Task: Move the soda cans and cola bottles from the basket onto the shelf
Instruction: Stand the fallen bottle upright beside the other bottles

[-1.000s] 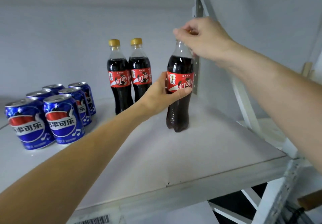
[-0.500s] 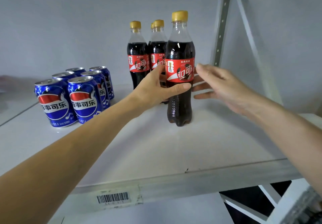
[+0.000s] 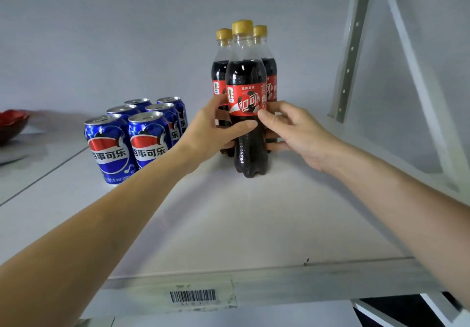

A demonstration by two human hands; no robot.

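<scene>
A: Where is the front cola bottle (image 3: 246, 113)?

B: Upright on the shelf (image 3: 254, 225), dark cola up to its shoulder, yellow cap on. The left hand (image 3: 213, 133) and right hand (image 3: 292, 128) both wrap its waist.

A: And behind?

B: Two more bottles (image 3: 221, 72), just behind it. Six blue soda cans (image 3: 142, 133) stand closed at the left.
</scene>
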